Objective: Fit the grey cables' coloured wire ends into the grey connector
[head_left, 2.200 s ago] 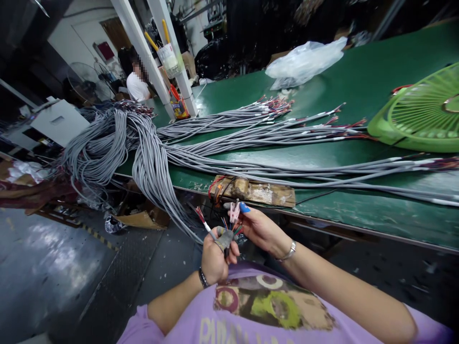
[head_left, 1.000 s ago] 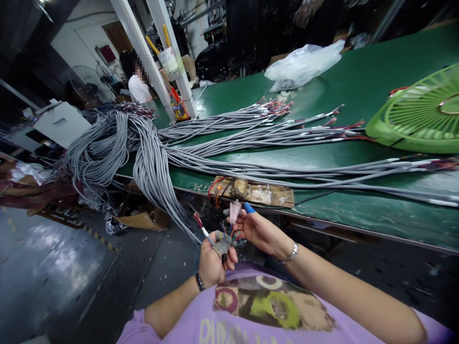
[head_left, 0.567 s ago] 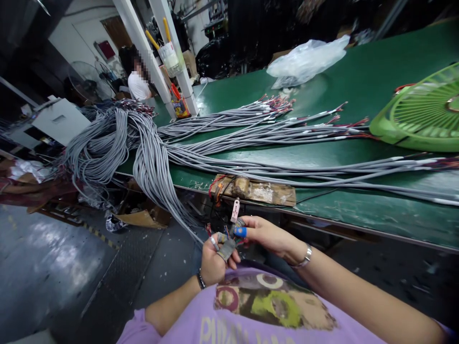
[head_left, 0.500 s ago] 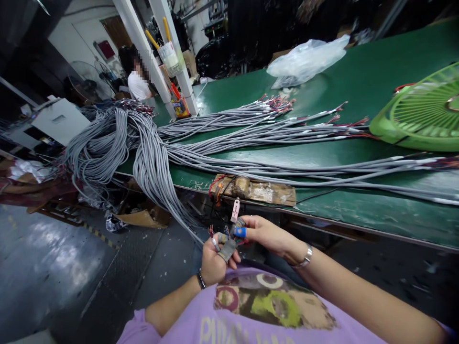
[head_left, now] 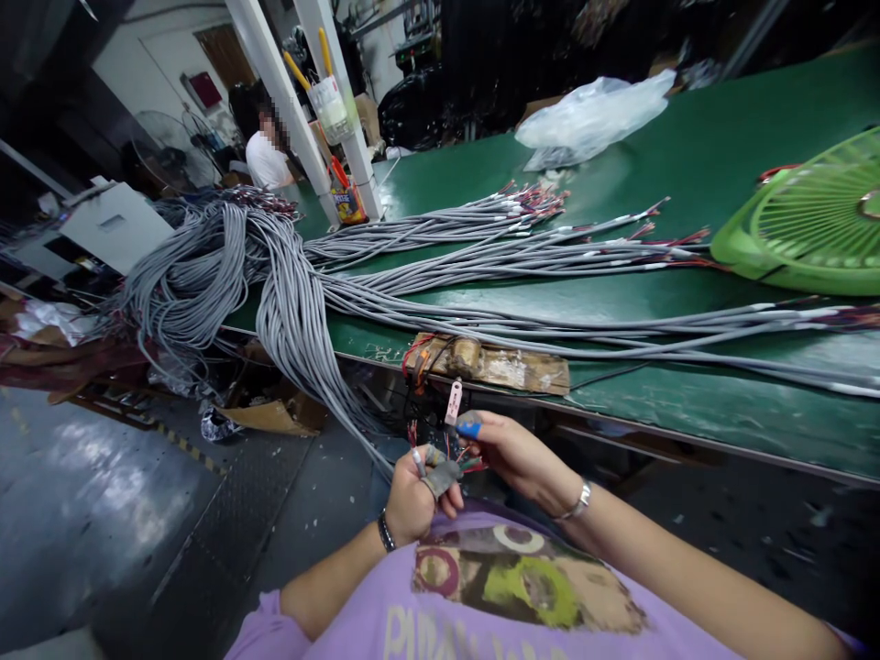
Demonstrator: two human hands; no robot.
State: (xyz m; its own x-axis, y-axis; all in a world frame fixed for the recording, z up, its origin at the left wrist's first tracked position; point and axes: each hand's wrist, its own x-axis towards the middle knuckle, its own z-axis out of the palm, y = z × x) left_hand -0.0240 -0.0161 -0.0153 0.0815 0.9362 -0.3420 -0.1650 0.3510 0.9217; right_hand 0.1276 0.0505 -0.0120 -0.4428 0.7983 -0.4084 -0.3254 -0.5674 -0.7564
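- The left hand (head_left: 416, 495), at the lower centre of the frame, was closed around a grey round cable with a white sleeve (head_left: 417, 460), its fingertips wrapped in grey covers.
- That cable's sleeved end pointed up the frame, leaning slightly left, with thin red wires (head_left: 412, 431) fanning from its top.
- Red and green wires (head_left: 474, 466) stuck out rightward from the left fingers.
- The right hand (head_left: 464, 429), just above and to the right, pinched a small, flat, pale pink strip (head_left: 454, 401) by its lower end.
- The strip's long axis stood nearly vertical, its top tilted slightly right, below a worn brown wooden board (head_left: 522, 367) on the green worktop (head_left: 729, 137).
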